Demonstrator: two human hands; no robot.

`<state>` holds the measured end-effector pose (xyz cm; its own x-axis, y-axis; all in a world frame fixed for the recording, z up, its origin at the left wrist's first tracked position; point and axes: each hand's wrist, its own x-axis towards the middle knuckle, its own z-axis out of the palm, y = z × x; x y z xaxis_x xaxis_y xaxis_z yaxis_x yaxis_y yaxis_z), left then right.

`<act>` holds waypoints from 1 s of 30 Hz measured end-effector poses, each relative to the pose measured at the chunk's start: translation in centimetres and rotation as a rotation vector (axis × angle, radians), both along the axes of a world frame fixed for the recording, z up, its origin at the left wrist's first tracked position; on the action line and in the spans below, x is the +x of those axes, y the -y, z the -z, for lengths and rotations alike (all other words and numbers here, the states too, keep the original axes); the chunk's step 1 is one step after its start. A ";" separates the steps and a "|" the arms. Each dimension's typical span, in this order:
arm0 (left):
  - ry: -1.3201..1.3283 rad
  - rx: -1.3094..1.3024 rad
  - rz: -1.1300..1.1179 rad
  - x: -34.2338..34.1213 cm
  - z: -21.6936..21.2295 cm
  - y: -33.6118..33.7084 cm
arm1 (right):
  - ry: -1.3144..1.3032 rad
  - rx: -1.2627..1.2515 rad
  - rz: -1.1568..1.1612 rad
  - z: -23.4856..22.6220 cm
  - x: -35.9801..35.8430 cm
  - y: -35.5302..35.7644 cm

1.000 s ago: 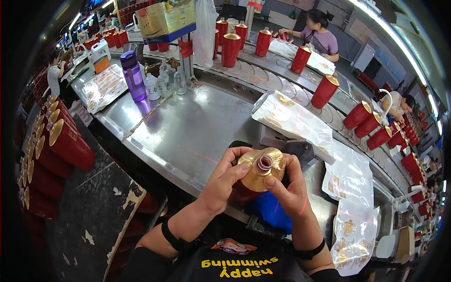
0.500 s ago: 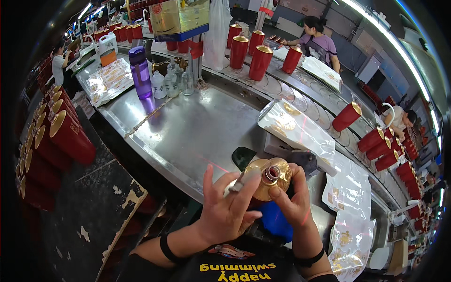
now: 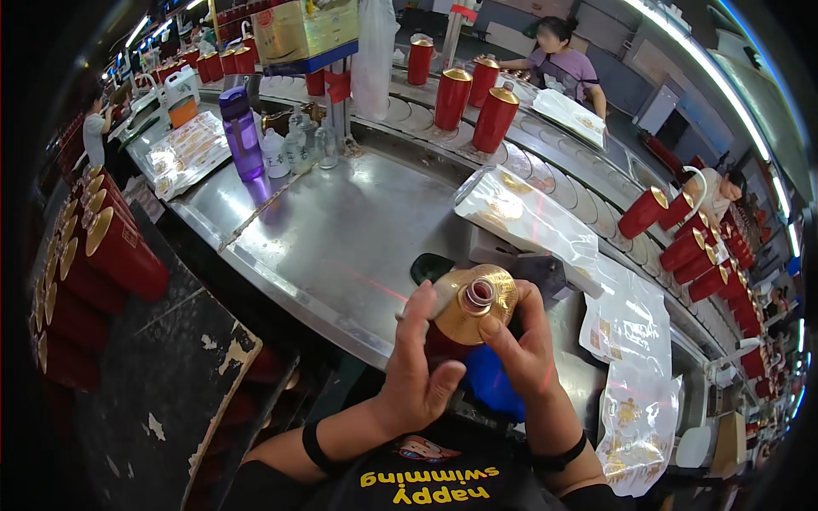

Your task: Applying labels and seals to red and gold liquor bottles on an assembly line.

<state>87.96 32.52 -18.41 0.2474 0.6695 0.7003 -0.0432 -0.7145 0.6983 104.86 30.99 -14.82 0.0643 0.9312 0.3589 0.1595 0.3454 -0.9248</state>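
Observation:
I hold a red bottle with a gold shoulder and open neck upright in front of my chest, over the near edge of the steel table. My right hand wraps its right side, thumb pressed on the gold shoulder. My left hand supports the left side with fingers stretched up along the bottle. A blue object shows just below the bottle, between my wrists.
Clear plastic bags with gold print lie right of the bottle. A purple water bottle and small clear bottles stand at the back left. Red canisters line the left; others ride the curved conveyor, where other people work.
The bottle stays between both hands near my chest. My left fingers have shifted from spread apart to lying up along the bottle's side.

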 end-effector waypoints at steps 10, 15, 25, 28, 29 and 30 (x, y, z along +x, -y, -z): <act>0.254 -0.285 0.196 1.6 -0.7 -1.2 | -0.169 -0.068 -0.075 -0.2 0.3 0.0; 0.295 -0.279 0.268 1.6 -0.1 -2.4 | -0.188 -0.083 -0.051 0.1 0.4 -0.1; 0.291 -0.410 0.295 1.0 -0.7 -2.2 | 0.065 0.013 0.085 0.1 0.0 0.9; 0.115 -0.276 0.085 1.4 -0.7 -1.8 | 0.050 -0.020 0.054 -0.3 0.2 0.7; 0.115 -0.278 0.083 1.4 -0.9 -1.7 | 0.049 -0.022 0.053 -0.5 0.1 0.7; 0.123 -0.327 0.121 1.5 -1.1 -1.8 | 0.018 -0.005 0.037 -0.7 0.0 0.6</act>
<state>89.41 34.34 -17.32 0.2652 0.8341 0.4837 -0.2117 -0.4391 0.8731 104.88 30.44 -14.13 0.0927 0.9299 0.3559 0.1887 0.3345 -0.9233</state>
